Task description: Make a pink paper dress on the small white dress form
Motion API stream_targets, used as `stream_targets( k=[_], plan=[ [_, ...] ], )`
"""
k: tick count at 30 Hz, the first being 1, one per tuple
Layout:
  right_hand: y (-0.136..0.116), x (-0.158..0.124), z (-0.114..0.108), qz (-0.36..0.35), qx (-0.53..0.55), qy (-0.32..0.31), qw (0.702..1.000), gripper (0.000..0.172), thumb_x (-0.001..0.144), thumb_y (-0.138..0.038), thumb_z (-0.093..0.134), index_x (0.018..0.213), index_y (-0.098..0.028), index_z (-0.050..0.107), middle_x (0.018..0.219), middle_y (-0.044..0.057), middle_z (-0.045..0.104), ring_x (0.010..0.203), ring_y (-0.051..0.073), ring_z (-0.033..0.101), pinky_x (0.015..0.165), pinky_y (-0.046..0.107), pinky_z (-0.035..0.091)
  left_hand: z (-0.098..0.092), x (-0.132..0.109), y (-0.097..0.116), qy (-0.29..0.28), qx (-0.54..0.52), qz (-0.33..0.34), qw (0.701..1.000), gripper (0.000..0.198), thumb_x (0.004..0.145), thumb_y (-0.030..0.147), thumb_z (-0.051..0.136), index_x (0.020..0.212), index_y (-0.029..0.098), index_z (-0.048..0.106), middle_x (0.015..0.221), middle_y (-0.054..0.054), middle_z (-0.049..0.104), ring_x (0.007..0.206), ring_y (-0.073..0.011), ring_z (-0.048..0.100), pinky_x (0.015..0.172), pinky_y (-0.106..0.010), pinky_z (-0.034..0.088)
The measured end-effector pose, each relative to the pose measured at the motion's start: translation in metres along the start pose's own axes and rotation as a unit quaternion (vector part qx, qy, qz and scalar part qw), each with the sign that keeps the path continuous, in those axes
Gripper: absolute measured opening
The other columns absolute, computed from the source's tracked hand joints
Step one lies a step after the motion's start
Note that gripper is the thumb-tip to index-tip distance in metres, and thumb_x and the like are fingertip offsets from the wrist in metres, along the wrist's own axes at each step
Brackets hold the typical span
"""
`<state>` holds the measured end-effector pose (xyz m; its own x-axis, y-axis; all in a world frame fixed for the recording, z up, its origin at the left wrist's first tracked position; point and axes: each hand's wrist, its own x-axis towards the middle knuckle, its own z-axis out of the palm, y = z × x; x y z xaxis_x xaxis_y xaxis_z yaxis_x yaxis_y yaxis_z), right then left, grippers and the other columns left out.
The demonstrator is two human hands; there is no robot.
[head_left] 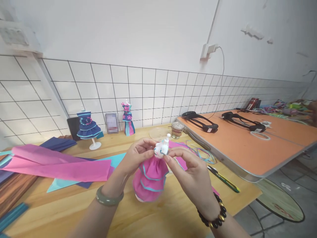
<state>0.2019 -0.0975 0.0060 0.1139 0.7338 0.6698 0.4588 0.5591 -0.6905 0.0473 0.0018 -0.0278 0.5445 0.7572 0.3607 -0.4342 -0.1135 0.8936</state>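
A small white dress-form mannequin (165, 144) stands tilted between my hands. It wears a pink tiered skirt (152, 181) edged with light-blue trim. My left hand (140, 153) grips the mannequin's left side at the bust, thumb pressed against it. On the other side, my right hand (190, 172) pinches with thumb and index finger at the mannequin's waist, just above the skirt. Thin dark-teal trim shows on the white bust near both thumbs. Whether the right fingertips hold the trim or only the body is too small to tell.
Pink fabric (66, 165) lies over blue pieces on the left. Behind stand a navy-dressed mannequin (88, 124) and a multicoloured one (127, 117). A glass jar (177, 130), tangled ribbons (208, 155) and a green-yellow cutter (224, 178) are right; black headsets (200, 122) rest on the orange table (247, 148).
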Motion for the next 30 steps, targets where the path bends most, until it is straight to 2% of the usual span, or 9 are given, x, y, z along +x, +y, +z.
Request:
stream_targets(
  k=[3, 5, 9, 12, 16, 24, 30],
  plan=[
    [0.004, 0.000, 0.003, -0.016, -0.031, 0.012, 0.999, 0.007, 0.083, -0.020, 0.060, 0.077, -0.022, 0.063, 0.080, 0.001, 0.069, 0.077, 0.016, 0.063, 0.072, 0.028, 0.048, 0.006, -0.004, 0.010, -0.010, 0.120, 0.008, 0.993, 0.028, 0.078, 0.027, 0.065, 0.105, 0.020, 0.065, 0.112, -0.009, 0.066, 0.106, -0.0232, 0.058, 0.092, -0.035, 0.044],
    [0.006, 0.000, 0.004, -0.039, -0.043, 0.010, 0.998, 0.007, 0.085, -0.020, 0.058, 0.080, -0.023, 0.063, 0.083, 0.002, 0.069, 0.079, 0.017, 0.063, 0.073, 0.030, 0.048, 0.013, -0.006, 0.018, -0.004, 0.206, 0.028, 0.978, 0.037, 0.074, 0.026, 0.069, 0.110, 0.020, 0.062, 0.118, -0.009, 0.063, 0.113, -0.0258, 0.054, 0.098, -0.037, 0.040],
    [0.006, 0.000, 0.009, -0.081, -0.074, 0.002, 0.994, 0.008, 0.086, -0.018, 0.057, 0.083, -0.022, 0.062, 0.083, 0.004, 0.069, 0.077, 0.018, 0.063, 0.070, 0.030, 0.048, 0.027, -0.010, 0.027, 0.057, 0.344, 0.050, 0.936, 0.040, 0.071, 0.025, 0.070, 0.110, 0.022, 0.059, 0.115, -0.007, 0.064, 0.109, -0.0253, 0.057, 0.093, -0.036, 0.042],
    [0.006, -0.001, 0.012, -0.112, -0.096, 0.005, 0.989, 0.008, 0.084, -0.015, 0.058, 0.083, -0.021, 0.064, 0.082, 0.004, 0.067, 0.076, 0.017, 0.063, 0.069, 0.030, 0.049, 0.030, -0.011, 0.028, 0.074, 0.397, 0.072, 0.912, 0.036, 0.072, 0.018, 0.066, 0.108, 0.023, 0.059, 0.110, -0.005, 0.066, 0.103, -0.0235, 0.060, 0.089, -0.035, 0.044],
    [0.006, 0.000, 0.013, -0.130, -0.102, 0.026, 0.986, 0.009, 0.084, -0.014, 0.059, 0.085, -0.021, 0.064, 0.087, 0.006, 0.063, 0.080, 0.017, 0.062, 0.071, 0.030, 0.050, 0.027, -0.010, 0.028, 0.086, 0.400, 0.089, 0.908, 0.034, 0.072, 0.014, 0.065, 0.104, 0.024, 0.061, 0.109, -0.003, 0.067, 0.102, -0.0220, 0.061, 0.089, -0.033, 0.044],
    [0.005, 0.002, 0.009, -0.104, -0.103, 0.050, 0.988, 0.008, 0.084, -0.017, 0.058, 0.086, -0.022, 0.064, 0.092, 0.007, 0.060, 0.089, 0.021, 0.059, 0.077, 0.036, 0.050, 0.032, -0.010, 0.028, 0.087, 0.371, 0.098, 0.919, 0.027, 0.077, 0.028, 0.066, 0.103, 0.024, 0.065, 0.100, -0.004, 0.071, 0.092, -0.0224, 0.064, 0.083, -0.033, 0.046],
    [0.006, 0.000, 0.009, -0.098, -0.106, 0.057, 0.988, 0.008, 0.086, -0.017, 0.056, 0.086, -0.022, 0.062, 0.094, 0.007, 0.061, 0.091, 0.021, 0.059, 0.080, 0.037, 0.049, 0.036, -0.010, 0.021, 0.099, 0.319, 0.089, 0.938, 0.025, 0.079, 0.029, 0.065, 0.103, 0.023, 0.065, 0.104, -0.005, 0.069, 0.095, -0.0227, 0.062, 0.082, -0.031, 0.046]
  ],
)
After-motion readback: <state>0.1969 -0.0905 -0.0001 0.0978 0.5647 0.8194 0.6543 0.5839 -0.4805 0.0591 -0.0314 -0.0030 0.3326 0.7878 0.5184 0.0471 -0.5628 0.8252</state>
